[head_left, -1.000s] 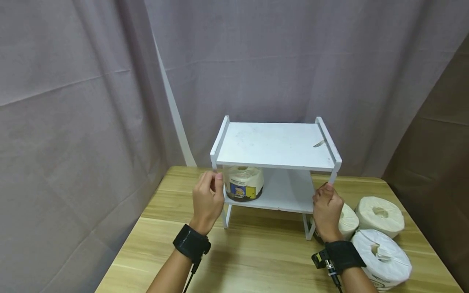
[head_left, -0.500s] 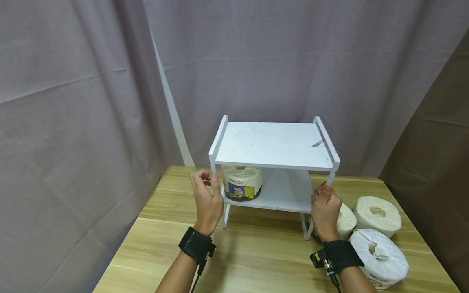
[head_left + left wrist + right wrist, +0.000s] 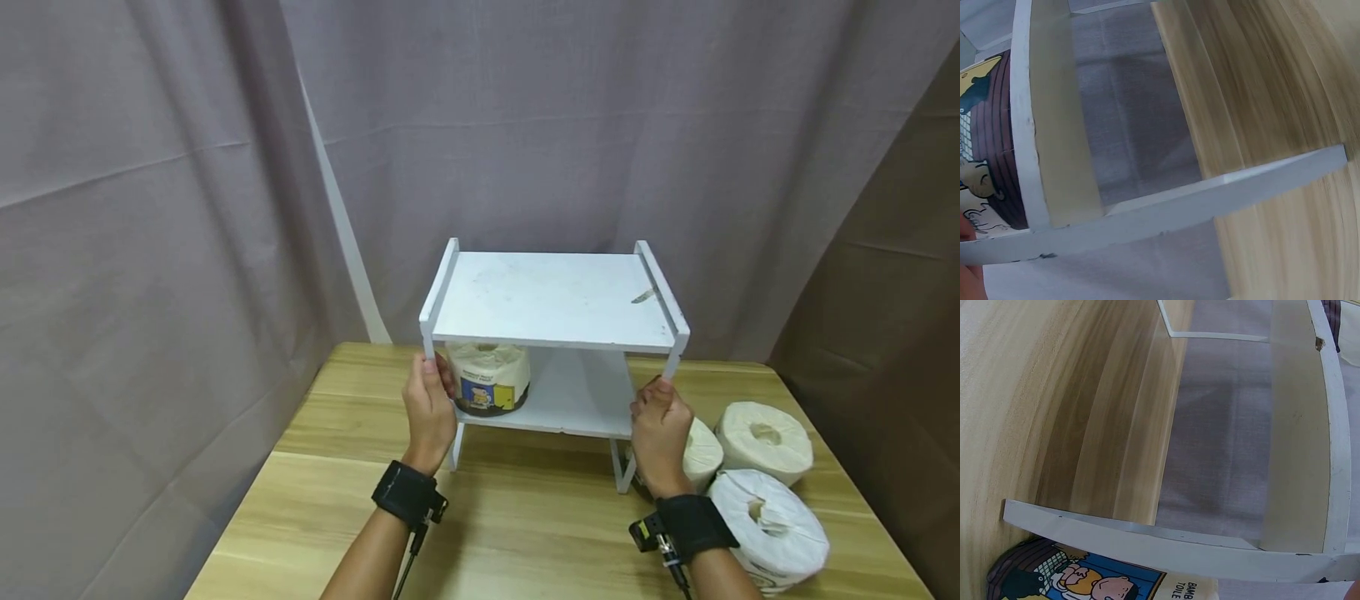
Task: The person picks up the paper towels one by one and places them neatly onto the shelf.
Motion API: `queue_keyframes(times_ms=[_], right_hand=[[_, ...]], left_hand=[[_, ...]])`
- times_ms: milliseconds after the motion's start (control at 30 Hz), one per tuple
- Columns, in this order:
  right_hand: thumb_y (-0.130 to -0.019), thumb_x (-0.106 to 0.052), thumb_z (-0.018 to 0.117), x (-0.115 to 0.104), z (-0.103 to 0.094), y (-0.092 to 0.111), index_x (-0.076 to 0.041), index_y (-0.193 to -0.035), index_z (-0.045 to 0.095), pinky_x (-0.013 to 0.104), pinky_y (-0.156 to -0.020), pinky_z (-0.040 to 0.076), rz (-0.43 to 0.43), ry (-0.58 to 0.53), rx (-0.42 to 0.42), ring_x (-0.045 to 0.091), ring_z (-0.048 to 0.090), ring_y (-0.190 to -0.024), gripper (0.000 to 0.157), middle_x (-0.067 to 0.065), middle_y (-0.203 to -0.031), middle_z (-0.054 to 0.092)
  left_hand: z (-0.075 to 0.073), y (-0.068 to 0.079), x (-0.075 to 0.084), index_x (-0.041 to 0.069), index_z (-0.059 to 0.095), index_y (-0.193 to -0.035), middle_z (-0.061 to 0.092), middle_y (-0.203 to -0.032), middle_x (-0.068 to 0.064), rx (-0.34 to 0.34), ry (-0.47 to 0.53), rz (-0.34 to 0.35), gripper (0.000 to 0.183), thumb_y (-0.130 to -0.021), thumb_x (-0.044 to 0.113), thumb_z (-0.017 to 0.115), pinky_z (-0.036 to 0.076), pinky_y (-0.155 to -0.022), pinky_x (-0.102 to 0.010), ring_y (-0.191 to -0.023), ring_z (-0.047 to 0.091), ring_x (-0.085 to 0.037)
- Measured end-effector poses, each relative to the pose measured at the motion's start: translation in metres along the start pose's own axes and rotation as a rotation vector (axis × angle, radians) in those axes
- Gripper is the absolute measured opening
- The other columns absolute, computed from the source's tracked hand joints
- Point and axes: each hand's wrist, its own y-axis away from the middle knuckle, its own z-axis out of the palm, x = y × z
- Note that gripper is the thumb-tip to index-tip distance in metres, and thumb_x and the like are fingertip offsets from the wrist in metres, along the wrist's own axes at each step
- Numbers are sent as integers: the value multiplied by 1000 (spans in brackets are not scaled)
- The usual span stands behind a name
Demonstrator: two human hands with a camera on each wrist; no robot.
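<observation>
White shelf (image 3: 555,300), front legs (image 3: 672,364) clamped in grip of left hand (image 3: 431,412) and right hand (image 3: 662,435)

Here the wooden surface (image 3: 330,483) is showing its yellowish grain, and right behind it a grey curtain (image 3: 555,125) is hanging, creased across! Left of the surface, more grey cloth (image 3: 135,333) is draping, a thin pale strip (image 3: 337,212) slanting down near the surface's back-left corner; right of it, brown cloth (image 3: 885,292) is catching less light.
</observation>
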Motion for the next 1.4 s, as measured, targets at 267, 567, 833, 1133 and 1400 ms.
queue_keyframes(times_ms=[267, 567, 833, 1133, 1400], right_hand=[[-107, -28, 32, -1, 0, 4, 4, -69, 39, 22, -40, 25, -24, 5, -22, 6, 34, -42, 51, -2, -50, 35], [-105, -34, 39, -10, -13, -1, 6, -68, 38, 25, -39, 18, -2, -173, 30, 7, 27, -40, 54, -1, -48, 30], [-106, -32, 35, -11, -18, 9, 4, -69, 37, 25, -39, 18, -7, -69, 20, 6, 26, -41, 52, -4, -50, 30], [-107, -33, 33, -14, -3, 10, 1, -69, 37, 26, -40, 17, 5, -40, -54, 8, 24, -43, 50, -3, -53, 30], [-108, -25, 29, -22, -16, 9, 0, -74, 45, 24, -42, 30, 15, 137, -155, 15, 38, -45, 45, 9, -57, 42]], left_hand=[[0, 3, -4, -6, 49, -77, 39, -58, -6, 51, 21, -89, 42, -108, 11, 26, 29, -43, -26, -48, 36, -12], [24, -4, 1, -1, 38, -61, 34, -52, 3, 79, 86, -99, 49, -108, 13, 30, 25, -46, -25, -46, 31, -13], [27, 10, -21, 8, 39, -58, 34, -51, 5, 143, 51, -138, 50, -107, 21, 36, 24, -46, -24, -45, 31, -12], [-1, 7, -22, 3, 35, -61, 26, -48, 0, 62, 193, -168, 60, -106, 43, 34, 18, -43, -26, -42, 23, -12], [1, 7, -23, 3, 37, -61, 30, -47, 1, 67, 190, -160, 59, -106, 42, 33, 24, -42, -23, -41, 28, -12]])
